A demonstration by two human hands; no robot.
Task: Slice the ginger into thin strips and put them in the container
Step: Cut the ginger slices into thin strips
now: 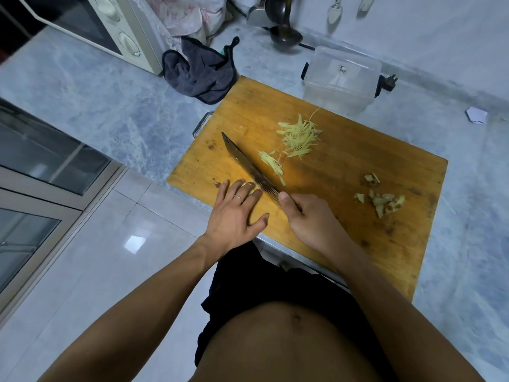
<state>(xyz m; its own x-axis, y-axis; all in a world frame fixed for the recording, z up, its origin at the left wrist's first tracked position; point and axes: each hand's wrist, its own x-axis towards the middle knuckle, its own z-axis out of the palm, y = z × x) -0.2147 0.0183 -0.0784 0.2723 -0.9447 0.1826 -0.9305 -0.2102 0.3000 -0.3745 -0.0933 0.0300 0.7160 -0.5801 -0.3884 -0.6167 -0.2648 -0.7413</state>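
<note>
Both hands work at the board's near edge: the left hand (236,208) is laid flat, pinning ginger (251,190) for slicing, while the knife (249,166) is gripped by the right hand (301,216). Cut strips (298,137) are heaped beyond, near the empty container (341,81) awaiting them.

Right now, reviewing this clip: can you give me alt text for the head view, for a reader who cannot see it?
A person's right hand grips a knife on a wooden cutting board, while the left hand presses flat beside the blade. Thin ginger strips lie in piles beyond the knife, peel scraps to the right, and a clear plastic container at the board's far edge.
</note>
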